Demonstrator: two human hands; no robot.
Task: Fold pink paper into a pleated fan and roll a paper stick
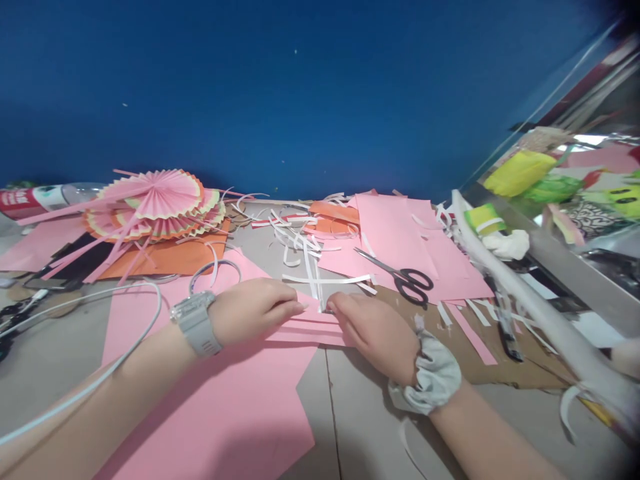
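Observation:
Both hands hold a folded pink paper [306, 329] with layered pleats, near the middle of the table. My left hand [255, 308], with a grey watch on the wrist, pinches its left part from above. On the right end, my right hand [373, 328] is closed, thumb and fingers on the folds; a pale scrunchie circles that wrist. White paper strips [311, 267] lie just beyond the fold. Black-handled scissors [407, 279] rest beyond my right hand on pink sheets and cardboard. Beneath my left arm spreads a large pink sheet [240, 413].
Pink and orange pleated paper fans [155, 197] sit at the back left beside a red-labelled bottle [35, 200]. Stacked pink sheets [400, 233] and a utility knife [506, 327] are at right. A pale cable [159, 300] crosses my left forearm. A blue partition [280, 100] stands behind.

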